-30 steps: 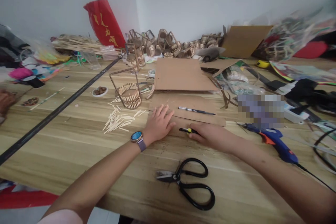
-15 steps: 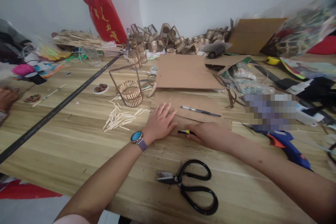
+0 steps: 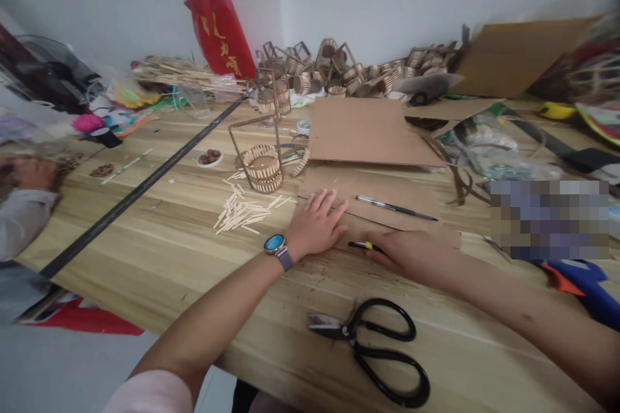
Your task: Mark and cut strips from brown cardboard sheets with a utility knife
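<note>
My left hand (image 3: 317, 222) lies flat with fingers spread on a piece of brown cardboard (image 3: 402, 184), near a dark slit across it. To its right, my right hand (image 3: 407, 255) is closed around a slim black-and-yellow utility knife (image 3: 361, 245), low over the cardboard's near edge. Most of the knife is hidden in the fingers. A black pen (image 3: 397, 208) rests on the cardboard beyond my hands. Behind it lies a larger cardboard sheet (image 3: 363, 130). Black-handled scissors (image 3: 356, 332) lie open on the table in front of me.
A small handled basket (image 3: 262, 168) stands left beside loose short sticks (image 3: 242, 211). A long dark metal bar (image 3: 155, 182) crosses the table. At the right lies a blue glue gun (image 3: 588, 287). Many small baskets are piled by the wall. Another person's hand (image 3: 36, 171) is at far left.
The camera view has turned left, so everything sits further right in the picture. My hands keep nearly the same places on the cardboard. More of the other person's arm shows.
</note>
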A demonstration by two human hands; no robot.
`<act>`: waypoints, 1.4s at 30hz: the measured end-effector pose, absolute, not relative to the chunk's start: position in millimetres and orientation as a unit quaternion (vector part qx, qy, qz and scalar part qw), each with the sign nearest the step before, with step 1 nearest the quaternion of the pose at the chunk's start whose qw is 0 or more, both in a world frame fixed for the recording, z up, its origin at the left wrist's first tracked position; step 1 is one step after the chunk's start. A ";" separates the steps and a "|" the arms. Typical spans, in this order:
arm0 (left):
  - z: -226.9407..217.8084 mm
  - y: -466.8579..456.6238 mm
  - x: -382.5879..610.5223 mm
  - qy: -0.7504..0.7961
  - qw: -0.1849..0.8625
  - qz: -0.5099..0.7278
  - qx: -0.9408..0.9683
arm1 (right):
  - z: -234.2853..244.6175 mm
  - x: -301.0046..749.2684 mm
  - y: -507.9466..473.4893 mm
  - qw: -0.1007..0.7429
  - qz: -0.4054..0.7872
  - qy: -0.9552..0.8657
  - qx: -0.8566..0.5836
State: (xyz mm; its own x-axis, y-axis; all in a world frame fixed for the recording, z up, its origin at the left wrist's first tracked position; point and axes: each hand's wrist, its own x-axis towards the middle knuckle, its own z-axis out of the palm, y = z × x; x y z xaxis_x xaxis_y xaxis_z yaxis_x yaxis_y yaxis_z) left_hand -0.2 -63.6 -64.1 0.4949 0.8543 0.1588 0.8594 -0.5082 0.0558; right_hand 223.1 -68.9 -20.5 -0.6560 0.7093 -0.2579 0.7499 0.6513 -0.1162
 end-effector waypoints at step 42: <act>-70.6 -64.5 8.5 -0.533 0.065 -0.087 -0.839 | -15.5 220.1 -75.5 0.100 -0.062 0.910 0.398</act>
State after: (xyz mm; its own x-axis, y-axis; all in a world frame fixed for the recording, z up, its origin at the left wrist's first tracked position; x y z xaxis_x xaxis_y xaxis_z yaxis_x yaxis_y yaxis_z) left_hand 8.5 -64.5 -70.6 0.4158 0.8835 0.2159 0.9062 -0.4227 -0.0154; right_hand 220.1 -75.5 -15.5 -0.6632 0.7118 -0.2311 0.7366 0.6755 -0.0332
